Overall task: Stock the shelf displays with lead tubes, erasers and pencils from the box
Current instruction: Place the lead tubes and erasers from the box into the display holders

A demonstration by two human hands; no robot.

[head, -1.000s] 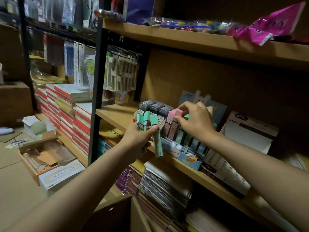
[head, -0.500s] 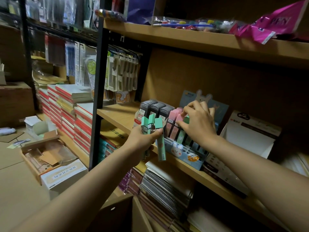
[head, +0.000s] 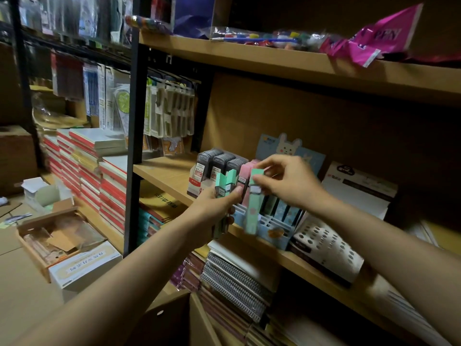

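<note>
Right now your right hand (head: 287, 182) is pinching one mint lead tube (head: 253, 203) upright, directly above the blue display tray (head: 272, 232), while your left hand (head: 217, 206) is gripping the spare tubes (head: 225, 186) just beside it.

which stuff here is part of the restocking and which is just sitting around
In use:
left hand holding mint tubes
right hand pinching one mint tube
blue bunny display
grey lead tubes

Lying about:
spiral notebooks
pink packet
red-edged book stacks
</note>
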